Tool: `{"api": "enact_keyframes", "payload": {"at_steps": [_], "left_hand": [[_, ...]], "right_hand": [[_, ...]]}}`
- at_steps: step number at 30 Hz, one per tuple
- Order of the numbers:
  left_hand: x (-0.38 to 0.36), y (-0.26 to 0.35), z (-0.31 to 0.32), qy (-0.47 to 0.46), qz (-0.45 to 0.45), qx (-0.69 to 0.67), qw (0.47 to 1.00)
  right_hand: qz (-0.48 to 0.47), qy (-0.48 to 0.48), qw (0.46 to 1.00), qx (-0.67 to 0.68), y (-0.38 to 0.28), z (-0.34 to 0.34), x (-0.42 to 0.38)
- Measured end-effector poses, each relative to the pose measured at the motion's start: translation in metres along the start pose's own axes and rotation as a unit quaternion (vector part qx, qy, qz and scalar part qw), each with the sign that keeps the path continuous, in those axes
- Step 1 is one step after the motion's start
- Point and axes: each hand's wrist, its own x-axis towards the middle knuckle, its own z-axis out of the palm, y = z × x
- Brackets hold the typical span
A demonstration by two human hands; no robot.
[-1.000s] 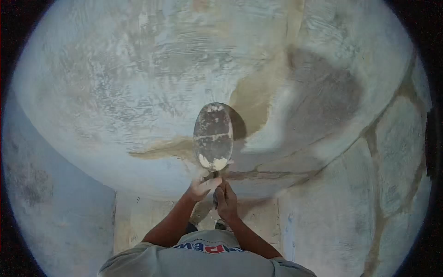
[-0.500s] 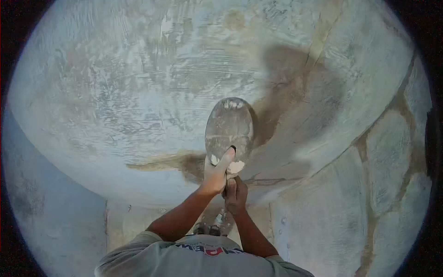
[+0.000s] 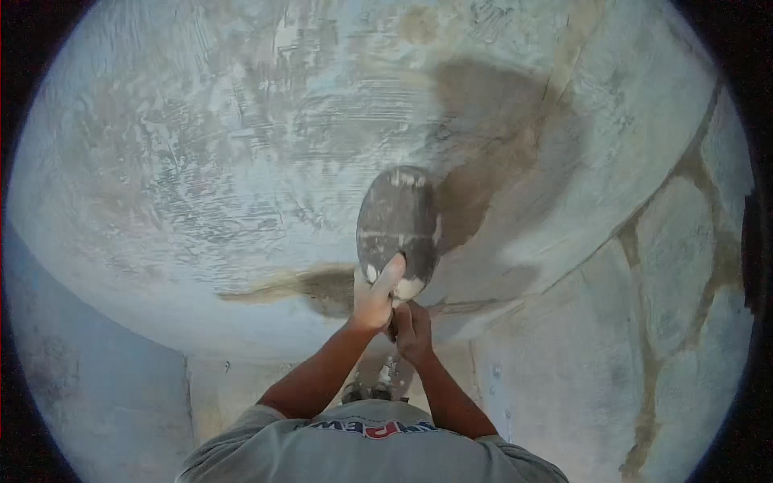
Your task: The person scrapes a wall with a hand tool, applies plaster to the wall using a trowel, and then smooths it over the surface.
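An oval grey-brown object (image 3: pixel 394 211) with whitish smears and a pale line across it is held out in front of my chest. Its exact kind is not clear. My left hand (image 3: pixel 376 299) grips its near left end, the thumb lying over the top. Just below that end, my right hand (image 3: pixel 414 332) is closed, its fingers wrapped by a dark narrow part that I cannot make out. Beyond the oval object spreads a broad curved surface (image 3: pixel 241 161), whitish and streaked; whether the two touch is hidden.
Brown seams (image 3: pixel 644 338) run between pale stone-like panels on the right. A bluish wall (image 3: pixel 113 354) stands at the left. My feet (image 3: pixel 374 391) show below my hands. A dark shadow (image 3: pixel 515 161) falls on the curved surface.
The oval object has tilted slightly and looks darker. Both hands keep their hold. The view and the shadow have shifted a little.
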Motion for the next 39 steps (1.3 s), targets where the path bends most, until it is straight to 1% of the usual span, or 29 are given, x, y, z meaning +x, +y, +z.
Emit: {"api": "enact_keyframes", "payload": {"at_steps": [1,2,4,5,6,7,8,9,10,12,13,15,16,17,19,21,23,24,25,26,28,29,30,32,33,34,36,37,39], "left_hand": [[-0.004,-0.011,-0.012,-0.047,-0.014,-0.058,0.997],[-0.011,-0.024,-0.009,0.0,0.005,-0.066,0.998],[-0.021,-0.048,-0.019,-0.002,0.057,0.016,0.998],[-0.022,-0.055,-0.021,0.006,0.085,0.057,0.995],[-0.018,-0.061,-0.022,0.024,0.12,0.1,0.987],[-0.019,-0.048,-0.012,0.047,0.086,0.07,0.993],[-0.019,-0.036,-0.002,0.071,0.053,0.038,0.995],[-0.014,-0.023,0.007,0.05,0.033,-0.031,0.998],[-0.011,-0.019,0.011,0.024,0.018,-0.1,0.995],[-0.01,-0.026,0.018,0.041,0.033,-0.101,0.993],[-0.01,-0.03,0.02,0.052,0.04,-0.098,0.993],[-0.022,-0.049,0.01,0.106,0.01,-0.059,0.993],[-0.026,-0.056,0.007,0.13,-0.003,-0.039,0.991],[-0.029,-0.058,0.002,0.079,0.007,-0.035,0.996],[-0.029,-0.051,0.015,0.107,0.022,-0.034,0.993],[-0.024,-0.041,0.02,0.111,-0.005,-0.063,0.992],[-0.022,-0.034,0.022,0.072,-0.005,-0.098,0.993],[-0.021,-0.033,0.023,0.05,-0.003,-0.118,0.992],[-0.021,-0.04,0.016,0.057,-0.013,-0.139,0.989],[-0.024,-0.047,0.01,0.075,-0.011,-0.11,0.991],[-0.025,-0.055,0.006,0.092,0.0,-0.07,0.993],[-0.026,-0.055,0.006,0.094,0.006,-0.059,0.994],[-0.026,-0.055,0.005,0.096,0.012,-0.047,0.994],[-0.02,-0.026,0.027,0.084,0.042,-0.057,0.994],[-0.014,-0.012,0.037,0.083,0.055,-0.067,0.993],[-0.006,-0.006,0.025,0.01,0.04,-0.091,0.995],[0.003,-0.007,0.022,0.018,0.018,-0.072,0.997],[0.002,-0.013,0.019,0.025,0.021,-0.079,0.996],[-0.009,-0.035,0.011,0.039,0.026,-0.089,0.995]], "right_hand": [[0.032,-0.013,0.998,0.048,0.01,-0.001,-0.011],[0.025,-0.013,0.999,0.042,0.021,-0.003,-0.022],[0.014,-0.015,0.999,0.032,0.036,-0.005,-0.038],[0.046,0.024,0.994,0.099,0.034,0.0,-0.04],[-0.013,0.031,0.999,0.013,0.041,-0.004,-0.037],[-0.068,0.036,0.994,-0.071,0.05,-0.006,-0.032],[-0.059,0.005,0.998,-0.023,0.029,-0.01,-0.022],[-0.047,-0.024,0.998,0.025,0.009,-0.015,-0.012],[-0.038,-0.019,0.998,0.048,0.0,-0.017,-0.009],[-0.029,-0.007,0.995,0.093,-0.006,-0.02,-0.001],[-0.07,-0.01,0.997,0.044,0.003,-0.025,-0.003],[-0.022,-0.036,0.998,0.051,0.042,-0.028,-0.019],[-0.002,-0.048,0.997,0.055,0.044,-0.029,-0.024],[0.045,-0.056,0.997,0.018,0.043,-0.032,-0.031],[0.033,-0.067,0.997,0.01,0.027,-0.037,-0.026],[0.042,-0.08,0.996,0.028,0.007,-0.04,-0.023],[0.061,-0.098,0.991,0.068,-0.004,-0.043,-0.018],[0.051,-0.093,0.99,0.089,-0.001,-0.042,-0.018],[0.042,-0.088,0.989,0.111,0.004,-0.04,-0.019],[0.032,-0.083,0.987,0.133,0.009,-0.036,-0.02],[0.06,-0.049,0.992,0.096,0.046,-0.026,-0.033],[0.073,-0.032,0.994,0.078,0.05,-0.023,-0.034],[0.011,-0.033,0.998,0.051,0.05,-0.024,-0.028],[-0.104,-0.032,0.994,0.0,0.013,-0.026,-0.01],[-0.049,-0.037,0.997,0.043,-0.016,-0.025,-0.002],[-0.086,-0.012,0.996,0.027,-0.026,-0.023,0.006],[-0.168,0.036,0.985,-0.007,-0.037,-0.02,0.02],[-0.094,0.005,0.995,0.018,-0.025,-0.023,0.013],[-0.139,-0.036,0.985,-0.095,0.042,-0.029,-0.006]]}}
